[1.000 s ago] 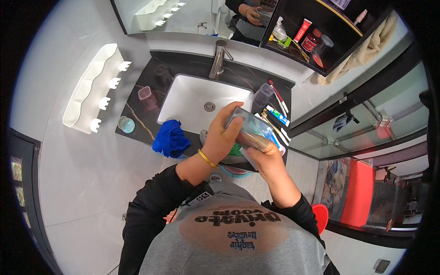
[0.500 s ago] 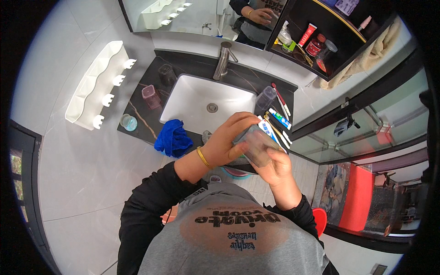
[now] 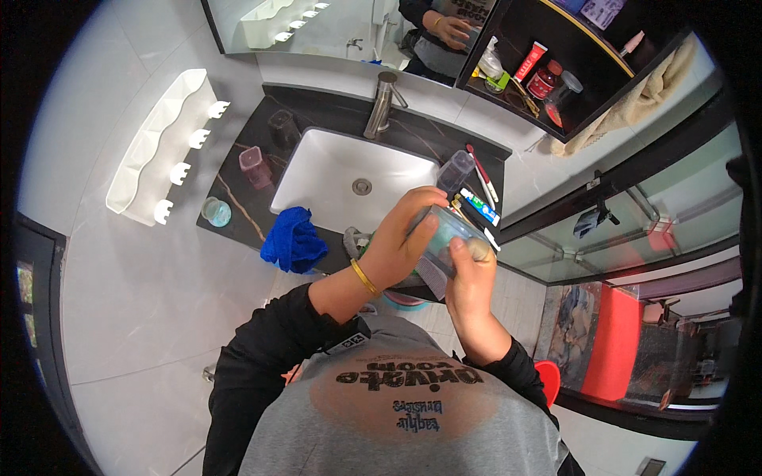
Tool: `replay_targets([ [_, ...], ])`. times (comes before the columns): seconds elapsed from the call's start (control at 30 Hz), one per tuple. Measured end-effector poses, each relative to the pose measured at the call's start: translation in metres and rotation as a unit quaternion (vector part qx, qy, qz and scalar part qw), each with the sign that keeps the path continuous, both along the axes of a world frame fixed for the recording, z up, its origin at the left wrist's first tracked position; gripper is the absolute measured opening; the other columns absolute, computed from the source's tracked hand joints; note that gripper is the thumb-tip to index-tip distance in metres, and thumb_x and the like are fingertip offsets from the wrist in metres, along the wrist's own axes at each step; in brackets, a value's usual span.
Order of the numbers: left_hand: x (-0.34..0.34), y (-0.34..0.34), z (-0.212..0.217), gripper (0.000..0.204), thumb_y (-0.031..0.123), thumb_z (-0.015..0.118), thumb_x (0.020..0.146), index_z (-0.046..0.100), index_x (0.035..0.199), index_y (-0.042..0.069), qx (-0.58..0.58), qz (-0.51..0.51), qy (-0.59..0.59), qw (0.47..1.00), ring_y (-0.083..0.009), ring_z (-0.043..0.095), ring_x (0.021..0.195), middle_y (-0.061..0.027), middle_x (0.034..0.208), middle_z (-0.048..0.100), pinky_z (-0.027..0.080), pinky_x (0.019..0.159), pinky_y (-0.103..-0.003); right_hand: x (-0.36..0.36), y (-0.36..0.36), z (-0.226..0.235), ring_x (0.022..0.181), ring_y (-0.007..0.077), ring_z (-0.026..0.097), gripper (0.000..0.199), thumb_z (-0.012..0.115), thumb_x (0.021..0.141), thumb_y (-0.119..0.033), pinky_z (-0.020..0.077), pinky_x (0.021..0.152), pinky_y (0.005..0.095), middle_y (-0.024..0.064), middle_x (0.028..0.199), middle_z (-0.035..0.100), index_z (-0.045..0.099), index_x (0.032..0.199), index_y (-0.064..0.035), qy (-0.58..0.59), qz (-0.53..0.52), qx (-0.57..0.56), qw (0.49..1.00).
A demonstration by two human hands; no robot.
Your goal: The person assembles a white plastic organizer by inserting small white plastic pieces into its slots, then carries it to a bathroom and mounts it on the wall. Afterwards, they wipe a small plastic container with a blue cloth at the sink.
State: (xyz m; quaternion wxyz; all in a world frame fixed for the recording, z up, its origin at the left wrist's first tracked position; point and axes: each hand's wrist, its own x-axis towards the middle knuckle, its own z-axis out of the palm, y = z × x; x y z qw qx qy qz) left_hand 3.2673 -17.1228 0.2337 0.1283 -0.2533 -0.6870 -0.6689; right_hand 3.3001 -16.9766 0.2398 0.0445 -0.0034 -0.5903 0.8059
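Observation:
Over the counter's front edge, right of the sink, I hold a clear bluish plastic cup [image 3: 449, 238] between both hands. My left hand [image 3: 399, 244] grips its left side, the fingers reaching over the far edge. From the near right, my right hand [image 3: 473, 279] is closed on it with the thumb against its wall. The cup lies tilted, and its far end is partly hidden by my fingers. Just beyond it are a blue and green toothpaste tube [image 3: 481, 206], a red and white toothbrush [image 3: 482, 174] and another clear cup [image 3: 456, 171].
A white sink [image 3: 313, 163] with a metal faucet [image 3: 382, 105] sits in the dark counter. Left are a blue cloth [image 3: 292, 242], pink cup [image 3: 255, 167], dark clear cup [image 3: 283, 128] and small jar [image 3: 216, 212]. A white wall rack [image 3: 163, 147] and open cabinet [image 3: 516, 111] flank the mirror.
The cup has been turned in my hands, and my right thumb has moved up its wall. A white and blue tube beyond it is now mostly covered. The whole view has shifted slightly.

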Motion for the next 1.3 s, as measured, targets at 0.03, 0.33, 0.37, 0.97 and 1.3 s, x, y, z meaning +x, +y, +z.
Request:
replay_targets([
  [0.03,-0.002,0.007,-0.001,0.032,0.02,0.051,0.091,0.047,0.119,0.004,0.013,0.022,0.03,0.999,-0.0217,0.047,0.11,-0.013,0.118,0.049,0.035,0.098,-0.033,0.0,-0.004,0.0,0.061,0.0095,0.047,0.026,0.059,0.09,-0.017,0.0393,0.06,0.0243,0.0003,0.067,0.054,0.055,0.069,-0.0025,-0.009,-0.007,-0.041,0.999],
  [0.33,-0.006,-0.011,-0.029,0.046,0.025,0.062,0.087,0.044,0.124,0.005,0.154,0.095,-0.224,0.958,-0.0185,0.048,0.104,-0.0108,0.118,0.042,0.044,0.089,-0.032,-0.014,0.011,-0.004,0.08,0.0105,0.053,0.018,0.049,0.095,-0.016,0.0422,0.075,0.0253,0.0056,0.085,0.059,0.057,0.093,0.0006,0.022,0.082,0.054,0.995],
  [0.37,-0.012,0.011,-0.035,0.047,0.024,0.063,0.086,0.043,0.124,0.005,0.211,0.082,-0.293,0.929,-0.0172,0.048,0.103,-0.0105,0.117,0.042,0.044,0.088,-0.031,-0.016,0.013,-0.006,0.089,0.0123,0.054,0.02,0.045,0.095,-0.012,0.0438,0.079,0.0274,0.0055,0.093,0.059,0.054,0.108,0.0,0.049,0.14,0.122,0.981],
  [0.97,0.025,-0.087,-0.071,0.093,0.043,0.079,0.059,0.038,0.135,0.009,-0.34,0.245,-0.064,0.906,-0.0299,0.035,0.127,-0.0124,0.123,0.051,0.018,0.106,-0.044,-0.036,-0.04,-0.04,0.073,0.0155,0.06,0.021,0.061,0.083,-0.01,0.0469,0.068,0.0269,0.011,0.082,0.063,0.061,0.099,0.003,0.031,0.184,0.345,0.92],
  [1.3,0.042,-0.175,-0.081,0.08,0.024,0.081,0.056,0.044,0.123,0.005,-0.304,0.321,-0.182,0.878,-0.0301,0.048,0.112,-0.0118,0.118,0.053,0.028,0.1,-0.041,-0.068,-0.082,-0.087,0.08,0.0134,0.06,0.018,0.055,0.09,-0.013,0.0462,0.074,0.0252,0.0074,0.088,0.065,0.062,0.1,-0.0002,-0.067,0.195,0.257,0.944],
])
